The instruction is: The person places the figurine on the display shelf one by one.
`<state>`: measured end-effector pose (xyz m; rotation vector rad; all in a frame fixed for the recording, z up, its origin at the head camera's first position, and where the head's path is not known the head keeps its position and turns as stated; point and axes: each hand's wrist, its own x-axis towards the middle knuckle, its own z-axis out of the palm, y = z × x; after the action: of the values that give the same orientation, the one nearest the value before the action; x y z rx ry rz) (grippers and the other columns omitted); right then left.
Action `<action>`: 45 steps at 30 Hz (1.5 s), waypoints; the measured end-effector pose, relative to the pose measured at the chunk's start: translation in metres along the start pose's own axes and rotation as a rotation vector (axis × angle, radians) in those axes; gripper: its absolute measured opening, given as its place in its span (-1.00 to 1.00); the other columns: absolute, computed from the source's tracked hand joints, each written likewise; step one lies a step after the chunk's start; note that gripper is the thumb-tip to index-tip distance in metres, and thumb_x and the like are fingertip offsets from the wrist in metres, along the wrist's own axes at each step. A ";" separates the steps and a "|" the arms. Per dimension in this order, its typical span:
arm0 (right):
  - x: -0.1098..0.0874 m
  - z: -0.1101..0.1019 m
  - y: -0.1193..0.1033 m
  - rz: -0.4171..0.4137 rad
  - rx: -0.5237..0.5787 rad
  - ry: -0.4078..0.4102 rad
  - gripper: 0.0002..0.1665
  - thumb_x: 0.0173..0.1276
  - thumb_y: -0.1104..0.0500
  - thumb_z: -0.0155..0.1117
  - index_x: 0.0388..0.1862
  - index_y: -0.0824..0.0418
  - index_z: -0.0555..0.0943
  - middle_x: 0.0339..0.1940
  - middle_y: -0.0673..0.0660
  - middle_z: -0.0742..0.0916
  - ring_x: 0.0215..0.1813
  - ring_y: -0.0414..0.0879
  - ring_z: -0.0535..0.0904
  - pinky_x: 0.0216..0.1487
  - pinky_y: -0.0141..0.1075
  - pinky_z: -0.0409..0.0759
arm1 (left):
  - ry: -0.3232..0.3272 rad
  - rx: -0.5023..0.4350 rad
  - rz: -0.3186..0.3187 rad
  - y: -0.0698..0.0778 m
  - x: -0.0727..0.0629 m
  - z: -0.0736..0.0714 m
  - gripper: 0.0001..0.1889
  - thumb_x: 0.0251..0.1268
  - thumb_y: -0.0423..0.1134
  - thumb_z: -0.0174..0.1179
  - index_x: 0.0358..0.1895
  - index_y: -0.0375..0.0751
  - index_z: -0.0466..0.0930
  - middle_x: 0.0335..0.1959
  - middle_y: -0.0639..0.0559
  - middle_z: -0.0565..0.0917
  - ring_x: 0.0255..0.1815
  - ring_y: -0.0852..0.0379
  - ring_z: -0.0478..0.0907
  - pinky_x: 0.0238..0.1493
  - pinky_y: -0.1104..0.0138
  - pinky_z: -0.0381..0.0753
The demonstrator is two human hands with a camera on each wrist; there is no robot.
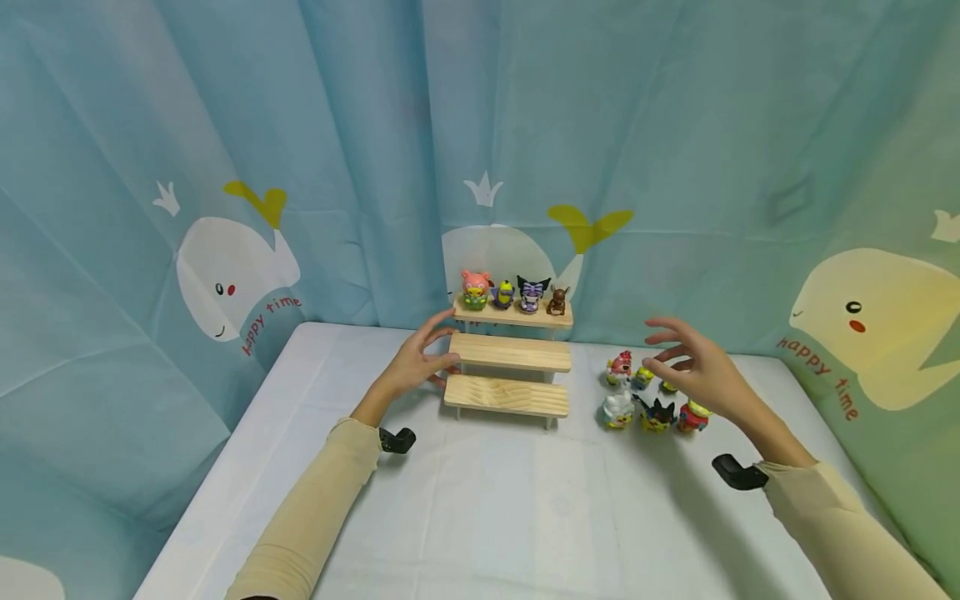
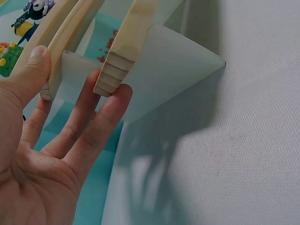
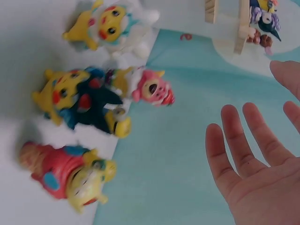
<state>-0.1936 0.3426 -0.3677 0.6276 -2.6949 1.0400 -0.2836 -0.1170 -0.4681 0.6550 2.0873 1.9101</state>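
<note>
A three-tier wooden display stand (image 1: 510, 353) with pale supports stands near the back of the table. My left hand (image 1: 415, 360) is at its left side, fingers spread and fairly straight, thumb and fingertips touching the plank ends (image 2: 112, 75). On the top tier are a pink-hooded figurine (image 1: 475, 287), a yellow-and-purple one (image 1: 503, 294), a black-and-purple one (image 1: 532, 293) and a small brown one (image 1: 558, 300). Holding nothing, my right hand (image 1: 701, 367) hovers with loosely bent fingers over several figurines at right, including a red-clad one (image 3: 65, 171) and a dark-caped one (image 3: 77, 96).
Also in the right group are a white-clad figurine (image 1: 618, 410), a pink bear figurine (image 1: 619, 367) and small yellow ones (image 1: 642, 377), one partly hidden by my hand. A white cloth covers the table (image 1: 480, 508). Behind hangs a blue-green curtain (image 1: 375, 125) with whale prints.
</note>
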 end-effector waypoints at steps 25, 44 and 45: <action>-0.078 -0.016 0.062 0.118 -0.031 0.177 -0.36 0.36 0.31 0.46 0.39 0.20 0.50 -0.03 -0.47 0.62 -0.15 -0.55 0.61 -0.20 -0.70 0.55 | 0.021 0.034 0.005 0.001 -0.009 0.000 -0.18 0.49 -0.28 0.28 0.64 0.36 0.08 0.60 -0.18 0.21 -0.16 -0.25 0.76 -0.26 -0.33 0.68; -0.099 0.010 0.092 0.175 0.148 0.063 -0.42 0.40 0.36 0.41 0.35 0.23 0.46 0.11 -0.32 0.61 0.00 -0.48 0.61 -0.12 -0.57 0.63 | 0.010 0.039 0.032 0.003 -0.001 0.000 -0.19 0.50 -0.29 0.26 0.65 0.32 0.07 0.59 -0.20 0.22 -0.23 -0.17 0.78 -0.31 -0.22 0.74; -0.099 0.011 0.093 0.172 0.153 0.060 -0.42 0.39 0.37 0.41 0.34 0.24 0.46 0.11 -0.30 0.62 -0.01 -0.47 0.62 -0.11 -0.59 0.61 | 0.009 0.034 0.033 0.004 -0.001 0.000 -0.19 0.50 -0.29 0.26 0.65 0.33 0.07 0.59 -0.20 0.22 -0.24 -0.16 0.78 -0.31 -0.25 0.73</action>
<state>-0.1475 0.4291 -0.4625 0.3863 -2.6727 1.2950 -0.2822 -0.1174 -0.4644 0.6933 2.1323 1.9016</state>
